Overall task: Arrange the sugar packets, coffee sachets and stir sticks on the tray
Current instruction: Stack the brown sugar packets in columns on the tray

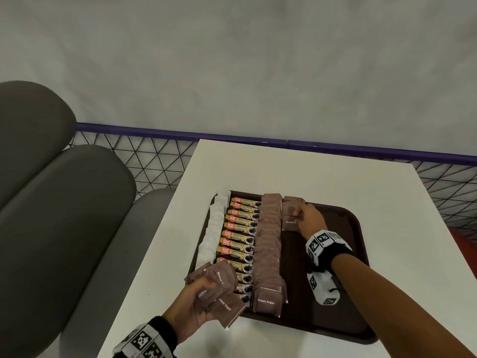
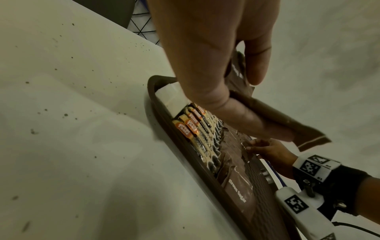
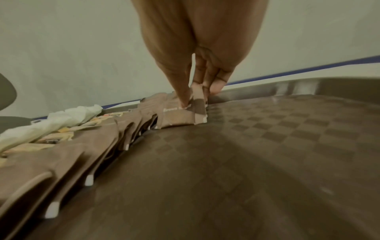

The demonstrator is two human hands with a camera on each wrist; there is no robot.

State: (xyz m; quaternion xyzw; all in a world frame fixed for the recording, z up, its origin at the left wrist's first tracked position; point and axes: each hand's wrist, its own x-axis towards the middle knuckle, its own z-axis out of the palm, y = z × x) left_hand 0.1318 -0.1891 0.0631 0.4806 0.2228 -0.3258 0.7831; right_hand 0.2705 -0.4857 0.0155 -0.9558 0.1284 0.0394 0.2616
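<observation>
Right hand (image 1: 308, 218) pinching one brown sugar packet (image 1: 291, 220) at far end of tray (image 1: 343, 228), starting a second column. Left hand (image 1: 192, 306) clutching spare packets (image 1: 223, 293) over near corner. Risk: loose fan slipping out, knocking coffee sachets (image 1: 241, 233) askew.

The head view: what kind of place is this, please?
Probably a café or canteen: a brown plastic serving tray of brown sugar packets on a white table, beside grey padded bench seating.
</observation>
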